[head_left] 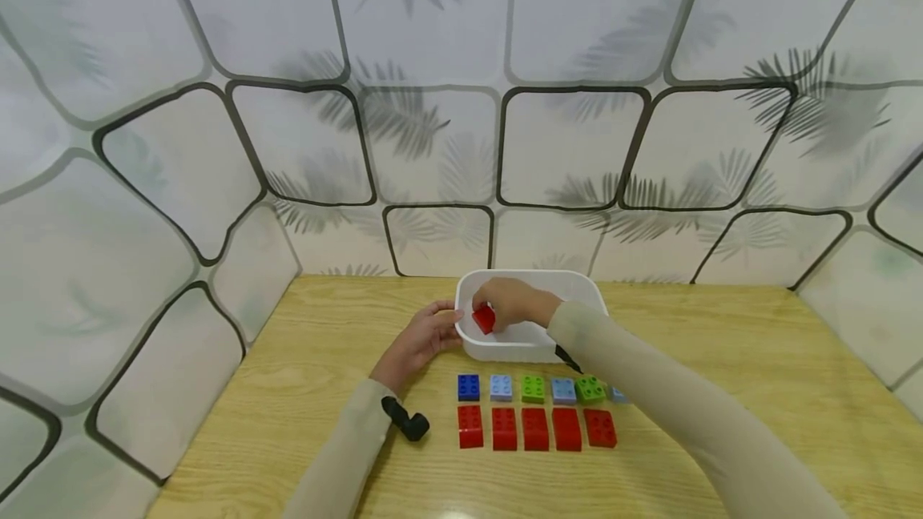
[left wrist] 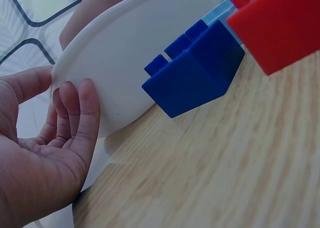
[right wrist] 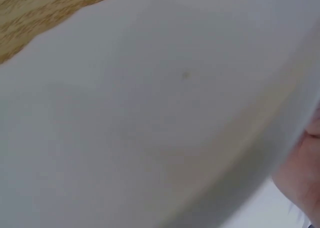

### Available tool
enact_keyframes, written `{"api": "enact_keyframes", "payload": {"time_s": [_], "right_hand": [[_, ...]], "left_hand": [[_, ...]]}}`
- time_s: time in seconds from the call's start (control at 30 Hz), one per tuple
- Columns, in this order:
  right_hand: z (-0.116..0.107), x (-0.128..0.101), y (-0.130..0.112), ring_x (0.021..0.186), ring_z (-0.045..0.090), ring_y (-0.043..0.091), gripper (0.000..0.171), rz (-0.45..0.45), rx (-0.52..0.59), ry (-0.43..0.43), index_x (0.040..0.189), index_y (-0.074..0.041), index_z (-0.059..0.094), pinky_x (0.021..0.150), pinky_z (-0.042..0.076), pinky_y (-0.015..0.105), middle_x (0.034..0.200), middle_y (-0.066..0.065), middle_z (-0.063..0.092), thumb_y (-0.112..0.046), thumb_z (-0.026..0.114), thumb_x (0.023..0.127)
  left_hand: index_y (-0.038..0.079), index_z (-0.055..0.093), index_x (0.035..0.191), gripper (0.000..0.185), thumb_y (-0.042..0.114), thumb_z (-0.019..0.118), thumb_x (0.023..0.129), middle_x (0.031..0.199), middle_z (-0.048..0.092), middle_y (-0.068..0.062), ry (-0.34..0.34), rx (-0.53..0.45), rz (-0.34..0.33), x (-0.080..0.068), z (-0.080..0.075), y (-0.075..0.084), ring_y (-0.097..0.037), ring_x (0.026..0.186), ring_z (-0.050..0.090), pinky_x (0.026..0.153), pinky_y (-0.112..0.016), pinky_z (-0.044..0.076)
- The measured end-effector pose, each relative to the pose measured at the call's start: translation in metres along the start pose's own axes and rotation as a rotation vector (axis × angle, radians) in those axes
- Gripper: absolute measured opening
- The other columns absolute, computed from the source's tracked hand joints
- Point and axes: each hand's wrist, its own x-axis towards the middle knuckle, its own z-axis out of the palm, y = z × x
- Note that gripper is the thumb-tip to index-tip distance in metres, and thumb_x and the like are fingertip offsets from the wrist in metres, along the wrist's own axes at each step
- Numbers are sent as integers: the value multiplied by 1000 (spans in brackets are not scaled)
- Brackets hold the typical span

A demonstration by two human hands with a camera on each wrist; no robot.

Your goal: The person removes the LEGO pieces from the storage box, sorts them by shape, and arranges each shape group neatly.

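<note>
Right hand point(head_left: 513, 303) reaches into the white tub point(head_left: 587, 288) at the 12 o'clock end of the tabletop point(head_left: 721, 359) — its grip pinches a red brick point(head_left: 485, 319) between thumb and fingertips, held just over the tub's near-left inside wall. Right wrist view shows only white tub wall; no detail there.

Left hand point(head_left: 425, 336) sits at the tub's 9 o'clock side, fingers point(left wrist: 82, 118) straight and relaxed, touching the outer wall point(left wrist: 125, 58).

Brick looks like hard moulded plastic — light, stiff, smooth and a bit slick on its faces, I judge. Best taken across two opposite side walls, below the studs.

At 6 o'clock of the tub: a row of blue, pale blue and green bricks point(head_left: 533, 388), then a row of red bricks point(head_left: 535, 428).
</note>
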Motion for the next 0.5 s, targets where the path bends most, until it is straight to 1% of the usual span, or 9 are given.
{"api": "enact_keyframes", "payload": {"time_s": [0.1, 0.3, 0.4, 0.5], "right_hand": [[-1, -3, 1, 90, 58, 17, 37, 7, -2, 14, 115, -7, 73, 89, 53, 32, 106, 3, 72, -10, 85, 80], [-8, -15, 4, 97, 60, 19, 44, 7, -11, 40, 119, -8, 71, 98, 53, 35, 115, 5, 71, -14, 87, 78], [-12, -21, 5, 96, 60, 18, 44, -2, -7, 60, 119, -8, 71, 96, 54, 35, 113, 4, 71, -14, 87, 78], [-15, -29, 7, 93, 61, 18, 43, -37, -15, 105, 117, -6, 71, 91, 55, 35, 110, 5, 71, -13, 87, 77]], "left_hand": [[-1, 45, 137, 37, 15, 56, 105, 100, 65, -4, -8, 6, 1, -1, 0, 0, -10, 78, 63, 75, -23, 57], [-1, 43, 140, 40, 15, 56, 105, 102, 65, -4, -3, 13, -3, 1, 1, -1, -10, 79, 64, 75, -24, 58], [0, 44, 138, 38, 14, 55, 105, 101, 65, -3, 6, 10, -4, 1, 1, -1, -10, 79, 64, 76, -24, 58], [1, 46, 136, 35, 13, 56, 105, 99, 65, -2, 16, 7, -2, 0, 1, 0, -11, 79, 64, 76, -24, 58]]}}
